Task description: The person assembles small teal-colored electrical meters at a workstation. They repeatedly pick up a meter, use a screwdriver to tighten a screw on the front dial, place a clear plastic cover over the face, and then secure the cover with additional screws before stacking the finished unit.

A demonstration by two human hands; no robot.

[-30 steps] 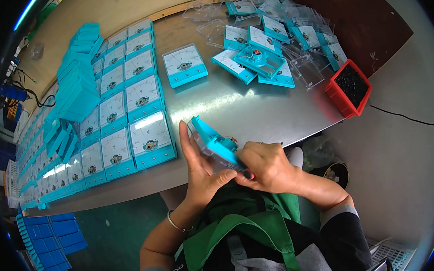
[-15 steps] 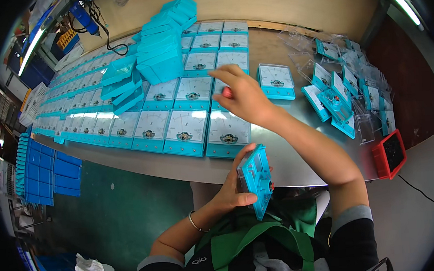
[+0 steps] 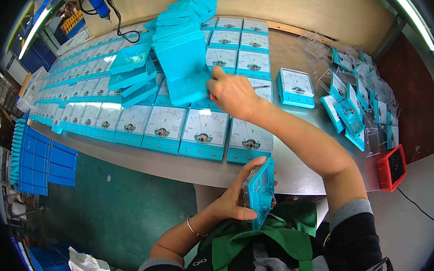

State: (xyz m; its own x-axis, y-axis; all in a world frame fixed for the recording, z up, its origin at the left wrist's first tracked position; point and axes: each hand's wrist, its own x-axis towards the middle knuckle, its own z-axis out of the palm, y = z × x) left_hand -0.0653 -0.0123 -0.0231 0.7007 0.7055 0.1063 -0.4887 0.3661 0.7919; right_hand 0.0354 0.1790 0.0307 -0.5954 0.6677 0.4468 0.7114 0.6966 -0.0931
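Note:
My left hand grips a panel meter by its edges in front of me, its turquoise back turned to the right and its clear front toward my palm. Over the rows of meters, my right hand is closed, its fingertips pinching the right edge of an open turquoise case. That case tilts at the front of a stack of similar cases. A thin shaft sticks out beside my right hand, with a bit of red at the fingers; most of this tool is hidden in the palm.
Rows of finished-looking meters cover the table's left and middle. One cased meter stands apart on the right. Beyond it lies a heap of meter fronts and clear covers. A red bin of dark small parts sits at the right edge.
My right hand has moved left relative to the meters and closed on a turquoise case, which now tilts forward from the stack. My left hand still holds the meter. The view has shifted slightly.

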